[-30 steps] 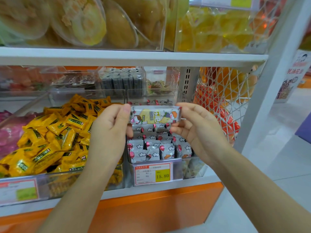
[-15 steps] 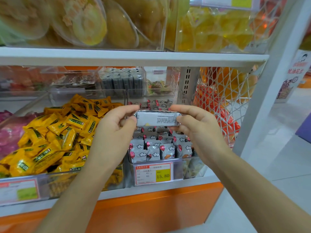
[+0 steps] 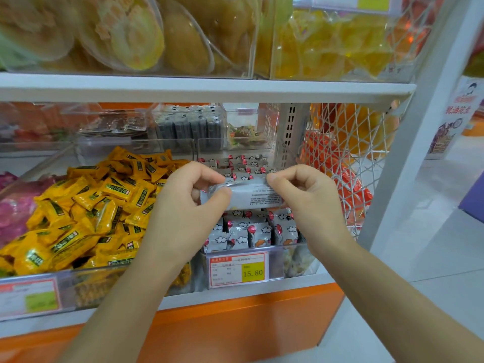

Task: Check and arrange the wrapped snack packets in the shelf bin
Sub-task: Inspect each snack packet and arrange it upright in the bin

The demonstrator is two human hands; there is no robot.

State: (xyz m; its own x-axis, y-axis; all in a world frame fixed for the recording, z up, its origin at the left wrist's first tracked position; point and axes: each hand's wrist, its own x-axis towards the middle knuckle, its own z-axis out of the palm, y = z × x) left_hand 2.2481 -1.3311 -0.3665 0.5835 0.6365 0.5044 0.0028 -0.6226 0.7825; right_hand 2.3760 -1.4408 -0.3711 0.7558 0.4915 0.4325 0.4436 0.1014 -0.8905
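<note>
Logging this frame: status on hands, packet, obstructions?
Left hand, right hand pinch ends of grey packet, text side up. Held over bin. Nothing blocking.

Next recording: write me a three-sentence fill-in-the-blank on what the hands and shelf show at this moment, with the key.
The left hand and right hand hold ____ grey packet between them.
The price tag below it reads ____.
The heaped packets left of the hands are coloured ____.
Missing words: one; 15.80; yellow.
</note>
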